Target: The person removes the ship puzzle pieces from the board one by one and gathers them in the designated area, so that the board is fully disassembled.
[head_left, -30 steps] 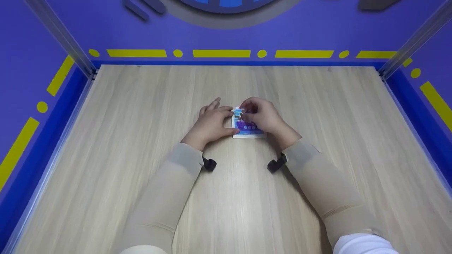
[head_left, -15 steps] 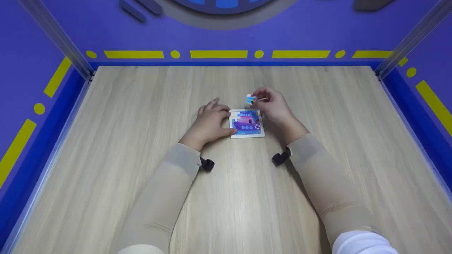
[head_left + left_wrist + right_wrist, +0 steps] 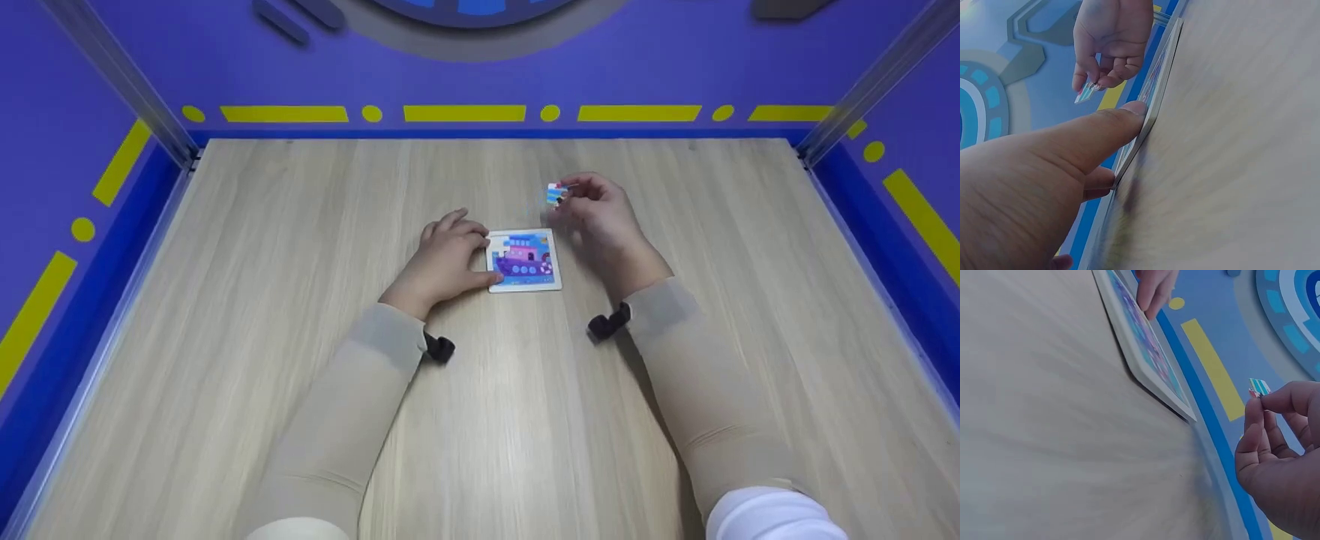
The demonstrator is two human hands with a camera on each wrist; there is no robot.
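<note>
A small square jigsaw puzzle point(image 3: 531, 268) with a purple ship picture and a white border lies on the table. Its upper left part shows a pale gap in the picture. My left hand point(image 3: 442, 266) rests at the puzzle's left side; in the left wrist view the straight thumb point(image 3: 1112, 132) touches its edge. Beyond the puzzle's far right corner, my right hand point(image 3: 606, 217) pinches a puzzle piece point(image 3: 556, 194) between thumb and fingers, raised off the table. The right wrist view shows this piece point(image 3: 1260, 386) striped teal and white, partly covered by the fingertips.
The light wooden table point(image 3: 480, 412) runs under both forearms. A blue-purple wall point(image 3: 480, 82) with yellow dashes stands behind it, and similar panels rise at both sides. A black wrist device point(image 3: 609, 324) is strapped to each wrist.
My right hand has lifted the puzzle piece off the puzzle's upper left and carried it away to the far right, uncovering the picture. The left hand has stayed at the left edge.
</note>
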